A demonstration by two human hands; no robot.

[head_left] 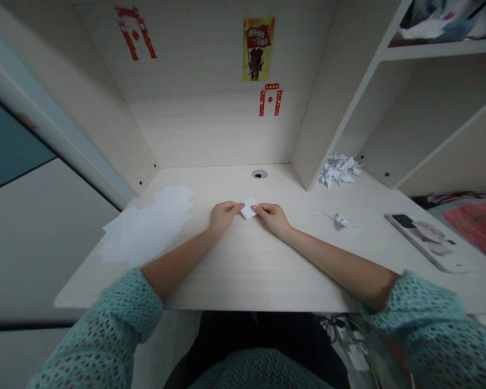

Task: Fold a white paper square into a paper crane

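Observation:
A small white folded square of paper (249,209) is held between both hands over the middle of the desk, its corners pointing left and right. My left hand (225,214) pinches its left corner between thumb and fingers. On the other side, my right hand (272,217) grips the right corner in the same way. To the left lies a spread of white paper sheets (149,229). Right of my right hand rests a single folded paper crane (341,220). Farther back, a heap of similar folded white papers (339,169) sits beside the upright panel.
A phone in a decorated case (429,243) lies on the right of the desk (243,275). An upright panel (328,97) divides the desk's back. A round cable hole (260,174) is near the back wall. Cables and a power strip (356,351) are below the front edge.

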